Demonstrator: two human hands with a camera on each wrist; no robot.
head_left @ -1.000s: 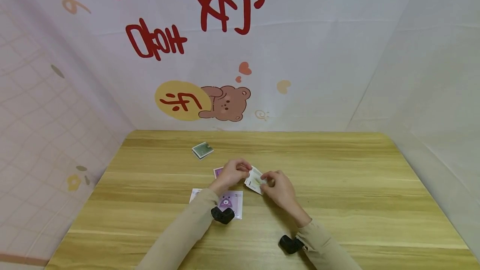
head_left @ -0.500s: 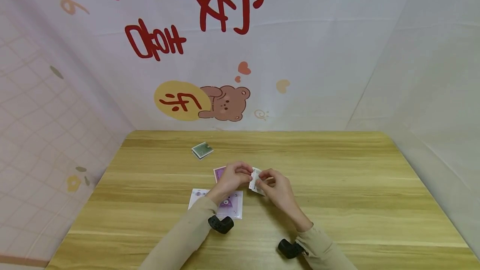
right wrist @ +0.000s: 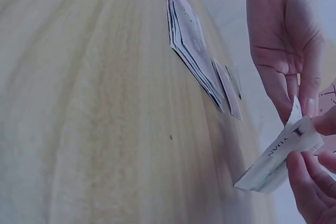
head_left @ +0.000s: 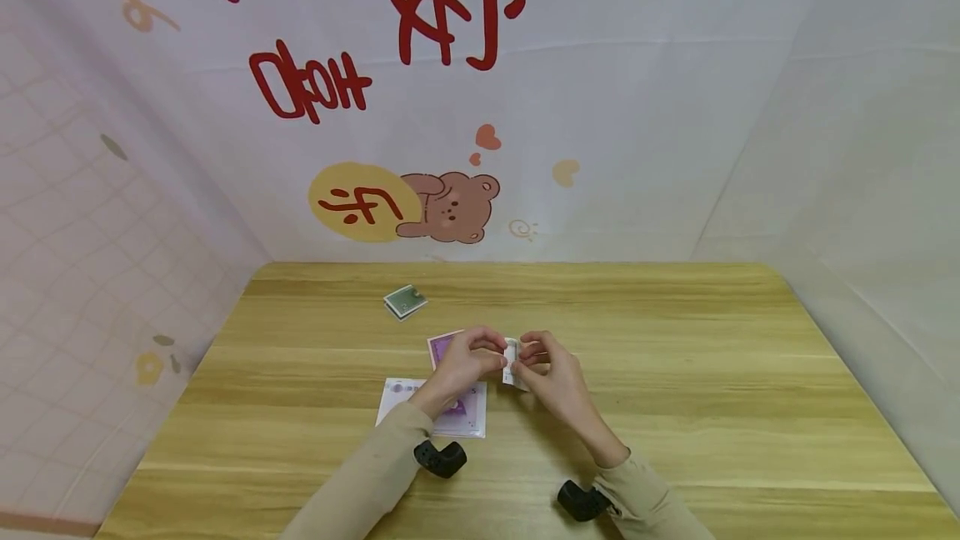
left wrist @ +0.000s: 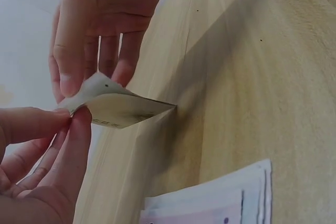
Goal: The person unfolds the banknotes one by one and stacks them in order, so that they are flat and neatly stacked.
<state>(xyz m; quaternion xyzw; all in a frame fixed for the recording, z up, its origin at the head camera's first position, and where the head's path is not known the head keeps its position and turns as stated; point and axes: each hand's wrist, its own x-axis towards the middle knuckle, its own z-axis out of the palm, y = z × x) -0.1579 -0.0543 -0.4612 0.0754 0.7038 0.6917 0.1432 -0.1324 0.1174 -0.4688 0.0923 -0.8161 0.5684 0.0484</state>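
Observation:
Both hands pinch a small pale banknote [head_left: 510, 363] above the middle of the table. "1 YUAN" shows on the note [right wrist: 286, 153] in the right wrist view. The left hand [head_left: 467, 363] grips one end between thumb and fingers, and the right hand [head_left: 555, 375] grips the other. In the left wrist view the banknote [left wrist: 128, 109] is bent over on itself, its two layers spread apart at one side, with a pointed corner close to the tabletop. Fingers cover part of it in the head view.
Purple-printed banknotes [head_left: 471, 425] lie under the left forearm, stacked in several layers. Just beyond is another purple note [head_left: 441, 350], partly covered by the left hand. A small folded green note stack [head_left: 405, 301] sits farther back on the wooden table [head_left: 675, 340]. A printed cloth [head_left: 637, 123] hangs behind.
The banknote's printed face has turned from view and it now looks narrower, folded over between the fingers. The hands have drawn slightly closer together.

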